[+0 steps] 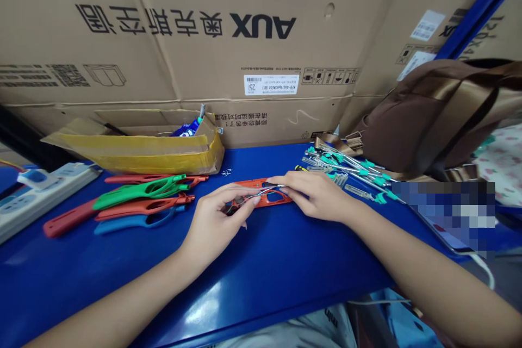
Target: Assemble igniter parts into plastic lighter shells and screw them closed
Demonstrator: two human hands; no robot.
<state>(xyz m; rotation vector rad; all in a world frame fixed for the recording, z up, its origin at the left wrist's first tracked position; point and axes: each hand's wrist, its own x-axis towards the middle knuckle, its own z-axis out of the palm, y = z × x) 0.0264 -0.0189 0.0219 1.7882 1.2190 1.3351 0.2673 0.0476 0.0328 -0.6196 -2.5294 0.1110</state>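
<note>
In front of me lies an orange plastic lighter casing (274,198) with an oval opening, on the blue table between my hands. My left hand (218,212) is closed at the casing's left end, thumb and fingers pinching thin wires (263,191). Dark small parts show under its palm, too covered to name. From the right, my right hand (312,193) pinches the other end of the same thin, light-coloured strands above the casing. Its fingertips partly cover the casing's right end.
Red, green, orange and blue lighter casings (138,204) lie at left, beside a white power strip (49,196). Behind stands a yellow-taped cardboard box (159,155). Metal rods with green ends (354,166), a phone (436,223) and a brown bag (411,119) are at right.
</note>
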